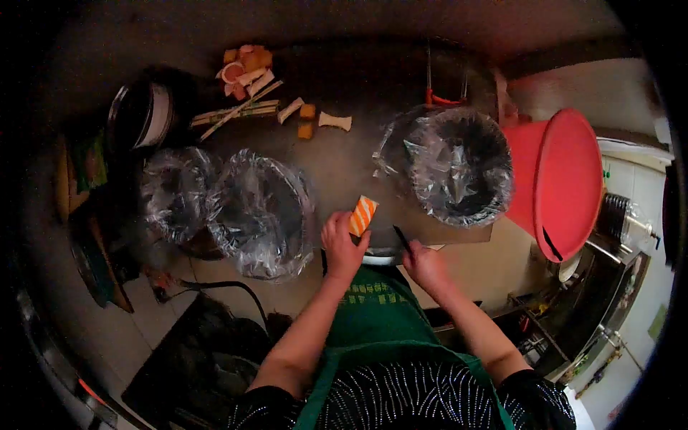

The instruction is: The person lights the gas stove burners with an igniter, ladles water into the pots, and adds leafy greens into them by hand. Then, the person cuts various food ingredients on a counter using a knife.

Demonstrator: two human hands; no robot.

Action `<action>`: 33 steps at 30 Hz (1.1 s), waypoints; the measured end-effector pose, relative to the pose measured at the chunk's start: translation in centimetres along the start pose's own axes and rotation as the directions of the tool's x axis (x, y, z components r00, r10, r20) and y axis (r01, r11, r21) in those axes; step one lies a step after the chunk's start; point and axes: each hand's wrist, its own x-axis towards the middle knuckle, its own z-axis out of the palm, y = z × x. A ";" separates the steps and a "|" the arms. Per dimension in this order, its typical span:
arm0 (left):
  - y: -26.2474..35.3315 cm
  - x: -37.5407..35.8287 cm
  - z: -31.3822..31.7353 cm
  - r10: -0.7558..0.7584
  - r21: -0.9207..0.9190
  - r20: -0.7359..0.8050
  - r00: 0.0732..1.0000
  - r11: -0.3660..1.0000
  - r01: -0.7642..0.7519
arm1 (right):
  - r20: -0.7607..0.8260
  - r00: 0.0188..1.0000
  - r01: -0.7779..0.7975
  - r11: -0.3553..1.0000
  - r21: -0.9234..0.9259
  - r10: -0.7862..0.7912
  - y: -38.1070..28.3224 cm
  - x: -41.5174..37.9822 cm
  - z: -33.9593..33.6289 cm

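My left hand (342, 242) is closed around a small orange-and-white striped block (364, 216), holding it upright near the table's front edge. To its right, my right hand (426, 264) grips a slim black tool (402, 237), which points up and left toward the block; I cannot tell what kind of tool it is. Just below and between the hands, the rim of a white dish (380, 256) shows. Beyond them on the dark table (337, 161) lie two small brown cubes (306, 130) and two pale, waisted pieces (335, 121).
Bowls lined with clear plastic stand at left (261, 208) and right (462, 168). A red bucket (573, 183) tilts at the far right. Thin sticks (236, 113) and a pile of pink and brown pieces (247, 70) lie at the back left.
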 end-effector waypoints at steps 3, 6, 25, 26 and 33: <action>0.1 0.1 -0.4 -0.016 -0.015 0.008 1.000 1.000 0.016 | -0.132 0.980 0.147 0.988 -0.035 -0.151 -2.5 2.0 0.3; -0.2 0.4 0.4 0.003 0.023 -0.033 0.999 1.000 -0.002 | -0.105 0.946 0.286 0.944 -0.164 -0.305 -4.4 5.0 -0.2; -1.2 0.3 2.6 0.039 0.033 -0.158 0.987 0.999 -0.034 | 0.160 0.979 0.175 0.912 -0.370 -0.123 -3.0 5.4 1.2; -1.2 0.4 2.5 0.039 0.038 -0.159 0.987 0.999 -0.034 | 0.160 0.980 0.174 0.912 -0.371 -0.122 -2.4 4.7 0.9; -0.5 0.0 0.6 -0.011 -0.109 -0.133 0.991 0.994 -0.004 | -0.027 0.946 0.299 0.901 -0.314 -0.323 -2.1 2.5 0.4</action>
